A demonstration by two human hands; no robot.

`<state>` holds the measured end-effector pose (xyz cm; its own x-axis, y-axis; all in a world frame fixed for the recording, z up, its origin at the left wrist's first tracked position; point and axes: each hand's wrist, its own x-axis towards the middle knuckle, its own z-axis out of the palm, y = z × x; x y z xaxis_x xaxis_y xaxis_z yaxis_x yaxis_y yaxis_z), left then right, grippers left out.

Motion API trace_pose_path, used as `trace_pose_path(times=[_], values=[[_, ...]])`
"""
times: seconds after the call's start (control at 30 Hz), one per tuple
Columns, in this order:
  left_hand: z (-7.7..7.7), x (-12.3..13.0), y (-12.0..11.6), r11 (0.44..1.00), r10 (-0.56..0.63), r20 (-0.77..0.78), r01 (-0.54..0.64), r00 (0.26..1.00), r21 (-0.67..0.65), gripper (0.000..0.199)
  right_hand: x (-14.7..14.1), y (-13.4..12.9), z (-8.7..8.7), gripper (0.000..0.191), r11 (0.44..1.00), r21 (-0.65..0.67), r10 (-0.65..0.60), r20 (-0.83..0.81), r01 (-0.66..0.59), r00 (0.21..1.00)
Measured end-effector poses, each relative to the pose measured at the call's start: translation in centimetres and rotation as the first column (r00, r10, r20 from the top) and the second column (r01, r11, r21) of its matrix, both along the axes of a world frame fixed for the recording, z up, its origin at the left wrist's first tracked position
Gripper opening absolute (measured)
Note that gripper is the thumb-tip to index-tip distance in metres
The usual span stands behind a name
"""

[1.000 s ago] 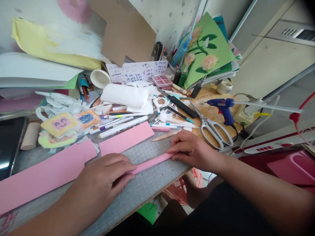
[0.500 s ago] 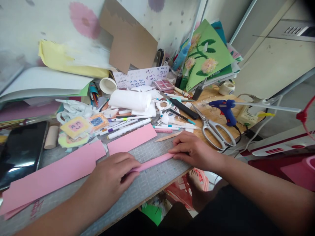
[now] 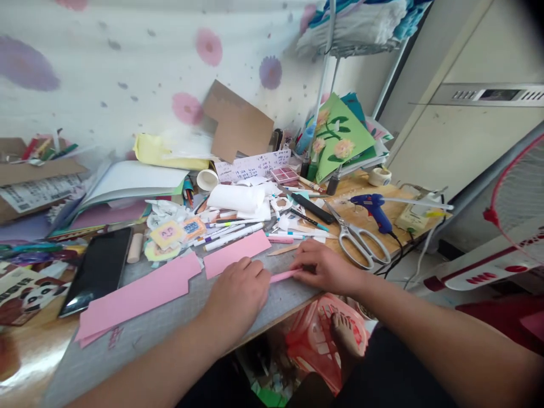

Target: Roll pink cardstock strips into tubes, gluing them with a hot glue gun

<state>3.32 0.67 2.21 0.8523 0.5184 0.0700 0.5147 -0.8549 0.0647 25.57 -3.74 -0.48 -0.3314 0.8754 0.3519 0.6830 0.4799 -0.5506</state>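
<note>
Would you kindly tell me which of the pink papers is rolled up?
The thin roll held between the left hand and right hand; the long strips and short strip lie flat.

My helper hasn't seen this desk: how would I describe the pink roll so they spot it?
Find the grey mat on the wooden desk. At its right, the pink roll runs between the left hand and the right hand. It is slim and rounded, while the pink strips lie flat.

Two hands [image 3: 241, 292], one pink roll [image 3: 284, 276]; one glue gun [image 3: 375, 212]
</note>
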Motion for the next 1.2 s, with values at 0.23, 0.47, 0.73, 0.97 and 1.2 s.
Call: trace_pose_path(times=[0.23,0.47,0.73,0.97,1.2], values=[[1.8,-2.6,-2.5,0.903,0.222,0.331,-0.065,0.917,-0.425,0.023,-3.0,-2.7,3.3,0.016,1.000,0.000,-0.026,-0.389,0.028,0.921],[-0.2,-2.8,-6.6,0.386,0.507,0.495,0.327,0.705,-0.862,0.028,-6.5,-4.6,6.0,0.024,0.997,-0.001,0.060,-0.670,-0.083,0.739],[-1.1,-2.4,-8.3,0.492,0.566,0.556,0.293,0.608,-0.820,0.042,-8.4,-4.4,5.7,0.023,0.927,-0.238,-0.056,-0.853,-0.290,0.519],[-0.8,-2.5,-8.8,0.182,0.709,0.438,0.456,0.553,-0.871,0.046,-9.5,-3.4,5.6,0.031,0.859,-0.338,-0.114,-0.859,-0.385,0.500],[-1.1,-3.1,-8.7,0.130,0.746,0.418,0.502,0.519,-0.855,0.042,-10.5,-2.7,5.3,0.033,0.863,-0.365,-0.153,-0.848,-0.350,0.507]])
